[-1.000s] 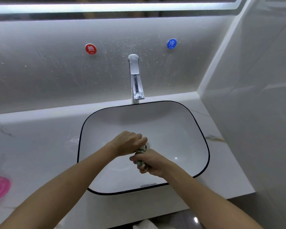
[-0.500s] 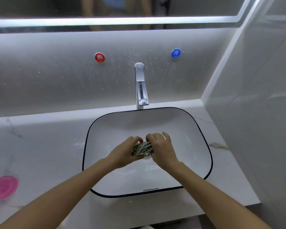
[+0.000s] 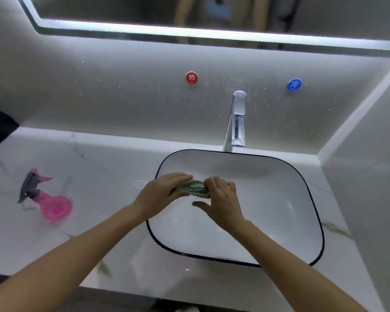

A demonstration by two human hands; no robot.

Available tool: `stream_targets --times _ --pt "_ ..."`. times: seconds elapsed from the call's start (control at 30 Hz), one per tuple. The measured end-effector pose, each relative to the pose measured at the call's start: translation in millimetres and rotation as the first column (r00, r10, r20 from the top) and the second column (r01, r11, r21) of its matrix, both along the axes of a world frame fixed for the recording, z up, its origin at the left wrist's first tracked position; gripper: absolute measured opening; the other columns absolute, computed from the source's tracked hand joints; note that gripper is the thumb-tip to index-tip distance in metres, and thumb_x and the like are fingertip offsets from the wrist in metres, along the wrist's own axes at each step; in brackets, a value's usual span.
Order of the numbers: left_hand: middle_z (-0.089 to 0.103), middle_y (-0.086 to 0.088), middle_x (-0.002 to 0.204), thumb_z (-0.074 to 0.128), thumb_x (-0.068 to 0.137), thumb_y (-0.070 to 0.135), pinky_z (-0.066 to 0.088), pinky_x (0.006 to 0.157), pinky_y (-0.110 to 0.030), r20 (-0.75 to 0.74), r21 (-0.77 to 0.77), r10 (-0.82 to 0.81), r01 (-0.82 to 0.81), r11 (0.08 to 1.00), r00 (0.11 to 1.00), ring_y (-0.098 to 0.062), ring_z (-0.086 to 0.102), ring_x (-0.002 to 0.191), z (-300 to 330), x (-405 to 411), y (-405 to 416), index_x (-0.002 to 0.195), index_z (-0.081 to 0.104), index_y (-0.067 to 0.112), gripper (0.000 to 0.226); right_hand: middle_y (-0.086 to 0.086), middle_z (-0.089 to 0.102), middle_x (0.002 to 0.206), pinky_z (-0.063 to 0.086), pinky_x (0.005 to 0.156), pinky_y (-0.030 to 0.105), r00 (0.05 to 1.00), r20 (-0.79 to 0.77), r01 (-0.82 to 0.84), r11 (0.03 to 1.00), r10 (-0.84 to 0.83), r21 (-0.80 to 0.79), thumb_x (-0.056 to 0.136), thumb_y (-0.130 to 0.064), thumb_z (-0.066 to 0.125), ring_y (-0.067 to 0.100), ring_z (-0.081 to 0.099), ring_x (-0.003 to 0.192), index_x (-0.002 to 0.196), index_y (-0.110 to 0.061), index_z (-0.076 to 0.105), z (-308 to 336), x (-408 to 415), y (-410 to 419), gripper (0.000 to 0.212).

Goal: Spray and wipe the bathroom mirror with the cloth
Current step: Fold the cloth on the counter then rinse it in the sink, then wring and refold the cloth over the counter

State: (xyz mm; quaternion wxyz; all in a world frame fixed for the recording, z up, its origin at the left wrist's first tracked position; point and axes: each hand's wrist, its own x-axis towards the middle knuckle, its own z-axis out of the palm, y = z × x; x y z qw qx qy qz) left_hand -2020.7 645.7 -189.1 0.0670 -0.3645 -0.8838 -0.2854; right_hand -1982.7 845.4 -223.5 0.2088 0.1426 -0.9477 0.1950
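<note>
Over the basin (image 3: pixel 302 176), both hands are on the cloth (image 3: pixel 190 188), a green-and-white bundle rolled up tight above the left part of the bowl. Left hand (image 3: pixel 160 195) is curled round its left end, right hand (image 3: pixel 221 199) has its fingers wrapped over the right end with the thumb sticking out underneath. Compared to half a second ago the view has swung left, so the whole pink spray bottle (image 3: pixel 46 199) shows now, lying on its side on the counter (image 3: pixel 99 167) well left of the sink; before it was only a pink sliver at the edge. Hands and cloth are pretty much in the same grip as before. Only the bottom strip of the mirror (image 3: pixel 144 10) is in frame, and the reflection is too murky to read. Most of the cloth is buried under fingers. Tap (image 3: pixel 236 122) sits behind the basin.
</note>
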Motion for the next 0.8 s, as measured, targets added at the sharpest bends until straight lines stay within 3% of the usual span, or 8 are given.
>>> stream_targets --times 0.17,0.27,0.37,0.43,0.5,0.6,0.7,0.8 --pt "0.063 0.003 0.118 0.05 0.086 0.047 0.053 0.08 -0.026 0.055 0.124 0.157 -0.163 0.979 0.986 -0.007 0.059 0.1 5 4 -58 0.124 0.058 0.017 0.049 0.005 0.065 0.102 0.047 0.077 0.04 0.99 -0.009 -0.143 0.973 0.144 -0.181 0.076 -0.03 0.075 0.024 0.062 0.085 0.11 -0.019 0.053 18 -17 -54 0.043" --pt "0.061 0.008 0.115 0.053 0.086 0.054 0.051 0.084 -0.024 0.186 0.147 0.201 -0.229 0.962 0.962 -0.006 0.059 0.097 1 5 -94 0.127 0.055 0.019 0.053 0.002 0.07 0.089 0.05 0.072 0.039 0.985 -0.081 -0.161 0.984 0.155 -0.074 0.065 -0.023 0.084 0.024 0.065 0.079 0.092 -0.013 0.069 22 -29 -88 0.032" --pt "0.063 0.009 0.116 0.048 0.084 0.06 0.049 0.083 -0.019 0.221 0.065 0.195 -0.214 0.975 0.955 -0.006 0.06 0.097 -8 -2 -131 0.129 0.053 0.024 0.059 -0.002 0.068 0.078 0.041 0.073 0.032 0.992 -0.095 -0.083 0.997 0.082 -0.006 0.056 -0.021 0.089 0.023 0.064 0.073 0.077 -0.015 0.067 16 -38 -124 0.031" --pt "0.066 0.007 0.113 0.06 0.084 0.048 0.051 0.083 -0.026 0.194 -0.027 0.181 -0.179 0.983 0.964 -0.01 0.063 0.095 -19 -12 -160 0.131 0.051 0.026 0.052 -0.002 0.064 0.074 0.031 0.07 0.028 0.996 -0.077 -0.038 0.999 0.036 -0.028 0.051 -0.015 0.09 0.024 0.06 0.069 0.072 -0.014 0.062 7 -44 -152 0.035" --pt "0.068 0.004 0.11 0.067 0.083 0.037 0.052 0.083 -0.033 0.182 -0.057 0.16 -0.152 0.987 0.97 -0.014 0.064 0.093 -30 -19 -189 0.13 0.051 0.026 0.051 0.001 0.061 0.072 0.036 0.065 0.029 0.999 -0.025 -0.022 0.996 0.02 -0.088 0.047 -0.008 0.091 0.027 0.056 0.067 0.068 -0.012 0.059 -2 -49 -184 0.038" --pt "0.065 -0.004 0.114 0.06 0.081 0.045 0.054 0.081 -0.034 0.039 -0.071 0.103 -0.1 0.992 0.994 -0.02 0.064 0.096 -46 -27 -234 0.127 0.05 0.022 0.053 0.007 0.059 0.073 0.04 0.055 0.028 0.997 0.077 -0.011 0.973 0.029 -0.229 0.052 -0.004 0.089 0.028 0.053 0.068 0.069 -0.006 0.059 -18 -53 -236 0.035" --pt "0.064 -0.006 0.113 0.055 0.08 0.047 0.05 0.083 -0.041 -0.138 -0.14 0.1 -0.119 0.983 0.985 -0.025 0.061 0.1 -57 -34 -268 0.118 0.056 0.021 0.046 0.004 0.056 0.08 0.034 0.064 0.015 0.982 0.184 0.036 0.93 0.034 -0.366 0.061 -0.005 0.085 0.022 0.048 0.078 0.077 -0.003 0.062 -23 -54 -281 0.028" --pt "0.069 -0.003 0.097 0.054 0.081 0.045 0.052 0.074 -0.041 -0.133 -0.068 0.079 -0.089 0.994 0.988 -0.022 0.065 0.086 -56 -42 -283 0.099 0.067 0.013 0.039 -0.004 0.054 0.085 0.037 0.066 0.013 0.969 0.246 0.099 0.867 0.027 -0.488 0.068 -0.007 0.082 0.015 0.051 0.078 0.087 -0.007 0.062 -18 -50 -305 0.028"
